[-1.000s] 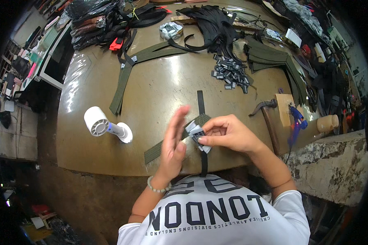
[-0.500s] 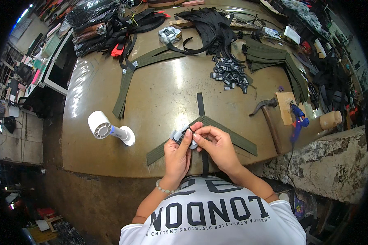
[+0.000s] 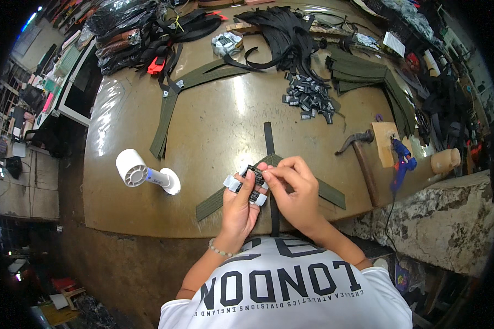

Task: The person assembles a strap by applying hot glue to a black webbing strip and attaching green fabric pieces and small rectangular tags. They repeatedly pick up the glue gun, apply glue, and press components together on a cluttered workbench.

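Left hand: our left hand point(image 3: 241, 203) is curled around one small stack of black labels point(image 3: 251, 183), fingertips taped white.
Right hand: our right hand point(image 3: 293, 189) pinches one label at the stack's top edge.
Stack position: held above the near table edge, over three crossing straps, two olive, one black strap point(image 3: 268, 140).
Tools: we count one white handheld fan point(image 3: 142, 172), one hammer point(image 3: 362, 159), one blue glue gun point(image 3: 402, 159).
Spare labels: one loose pile of labels point(image 3: 308, 97), too many to count.
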`<action>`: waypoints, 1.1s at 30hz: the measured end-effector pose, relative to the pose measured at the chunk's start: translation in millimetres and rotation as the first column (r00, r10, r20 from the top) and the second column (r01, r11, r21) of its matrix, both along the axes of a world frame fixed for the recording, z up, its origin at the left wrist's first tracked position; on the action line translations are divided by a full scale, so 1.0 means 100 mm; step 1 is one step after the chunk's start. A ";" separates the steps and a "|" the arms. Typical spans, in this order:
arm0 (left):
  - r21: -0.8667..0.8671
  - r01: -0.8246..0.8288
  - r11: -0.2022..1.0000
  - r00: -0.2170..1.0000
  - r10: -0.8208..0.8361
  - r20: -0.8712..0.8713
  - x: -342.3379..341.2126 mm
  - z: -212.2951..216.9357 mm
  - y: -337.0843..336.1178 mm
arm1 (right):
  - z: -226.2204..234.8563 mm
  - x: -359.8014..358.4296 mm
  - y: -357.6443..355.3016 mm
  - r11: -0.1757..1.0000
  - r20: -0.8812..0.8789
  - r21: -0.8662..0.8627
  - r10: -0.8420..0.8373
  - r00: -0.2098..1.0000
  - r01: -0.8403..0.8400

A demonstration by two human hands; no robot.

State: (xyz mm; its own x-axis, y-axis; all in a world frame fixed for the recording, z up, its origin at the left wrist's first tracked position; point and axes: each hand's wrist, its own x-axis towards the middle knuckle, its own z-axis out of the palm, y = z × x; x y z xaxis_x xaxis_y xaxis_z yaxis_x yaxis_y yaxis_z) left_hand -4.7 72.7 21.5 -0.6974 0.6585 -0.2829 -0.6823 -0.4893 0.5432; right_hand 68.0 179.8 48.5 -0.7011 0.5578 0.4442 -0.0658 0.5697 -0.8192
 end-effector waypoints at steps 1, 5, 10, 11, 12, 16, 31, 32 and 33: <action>-0.010 -0.001 1.000 1.000 0.001 -0.031 -0.01 0.00 -0.03 | 0.02 0.01 0.04 0.999 0.025 -0.040 0.025 0.999 -0.024; -0.122 0.002 0.993 0.966 -0.033 -0.257 0.03 -0.02 -0.07 | 0.09 0.05 0.17 0.720 0.007 -0.686 0.151 0.988 -0.105; -0.383 -0.012 0.924 0.877 -0.175 -0.448 0.03 0.04 -0.09 | 0.21 0.13 0.28 0.524 0.018 -0.830 0.367 0.930 -0.191; -0.450 -0.023 0.893 0.874 -0.200 -0.443 0.02 0.07 -0.09 | 0.23 0.16 0.27 0.504 -0.004 -0.839 0.372 0.928 -0.205; -0.454 -0.149 0.878 0.779 -0.179 -0.601 0.03 0.10 -0.08 | 0.24 0.18 0.27 0.475 -0.034 -0.848 0.393 0.919 -0.235; -0.429 -0.446 0.786 0.332 -0.300 -0.894 0.00 0.17 -0.10 | 0.23 0.26 0.21 0.440 -0.034 -0.861 0.449 0.893 -0.255; -0.400 0.251 0.881 0.698 -0.452 -0.556 0.00 0.16 -0.31 | 0.20 0.48 0.26 0.579 0.067 -0.748 0.550 0.833 -0.323; -0.488 0.296 0.821 0.737 -0.521 -0.431 0.02 0.15 -0.32 | 0.15 0.45 0.23 0.561 0.053 -0.771 0.528 0.848 -0.301; -0.501 0.271 0.822 0.748 -0.507 -0.427 0.03 0.13 -0.30 | 0.10 0.42 0.20 0.554 0.030 -0.784 0.487 0.873 -0.282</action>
State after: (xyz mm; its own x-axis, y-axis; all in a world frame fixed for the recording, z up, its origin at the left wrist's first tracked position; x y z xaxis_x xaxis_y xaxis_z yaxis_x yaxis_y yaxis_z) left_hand -2.2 42.3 35.0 -0.5149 0.8216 -0.2448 -0.3142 0.0848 0.9456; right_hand 110.2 200.0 58.3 -0.9462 0.2671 -0.1825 0.1083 -0.2699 -0.9568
